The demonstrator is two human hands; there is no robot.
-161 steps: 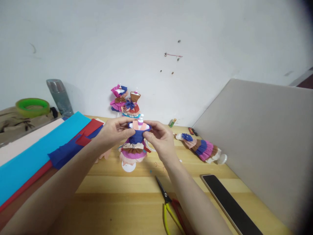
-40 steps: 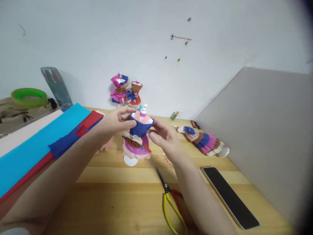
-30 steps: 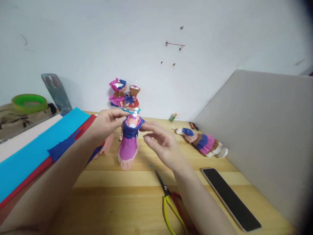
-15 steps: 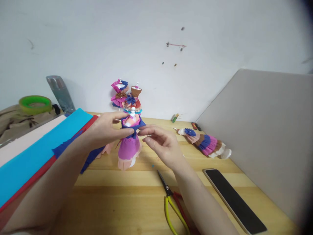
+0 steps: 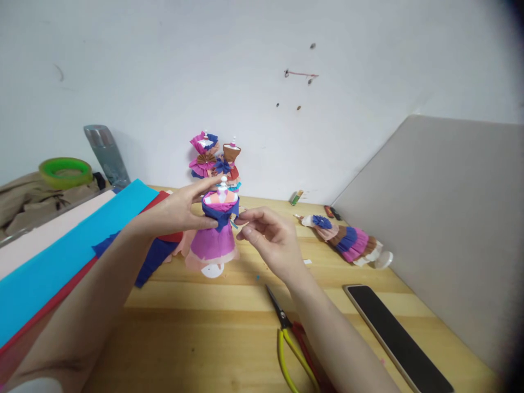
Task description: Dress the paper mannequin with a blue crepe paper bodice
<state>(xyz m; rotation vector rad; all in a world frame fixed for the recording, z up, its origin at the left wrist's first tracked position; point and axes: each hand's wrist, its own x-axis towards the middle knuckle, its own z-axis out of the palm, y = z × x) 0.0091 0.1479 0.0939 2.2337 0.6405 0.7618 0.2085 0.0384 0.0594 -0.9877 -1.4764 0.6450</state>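
Observation:
A small white dress form (image 5: pixel 219 240) wears a magenta crepe-paper skirt with a pale pink hem, and its round base shows below. Dark blue crepe paper (image 5: pixel 221 214) wraps its chest and comes to a point at the front. My left hand (image 5: pixel 180 210) grips the dress form's bodice from the left, thumb in front and fingers behind, partly hidden. At the bodice's right side is my right hand (image 5: pixel 266 237), its fingertips by the blue paper's edge. Those fingers are loosely curled, with the thumb apart from them.
Two dressed forms (image 5: pixel 203 158) stand behind; another dressed form (image 5: pixel 347 240) lies at right. Scissors (image 5: pixel 282 322) and a phone (image 5: pixel 397 333) lie in front. At left are crepe-paper sheets (image 5: pixel 82 234), a tape roll (image 5: pixel 65 172) and a bottle (image 5: pixel 107 155). A white panel (image 5: pixel 442 207) borders the right.
The dress form has turned and is more upright, showing its chest front and more of its base. The blue paper's right end now lies closer to the body. The view has shifted slightly.

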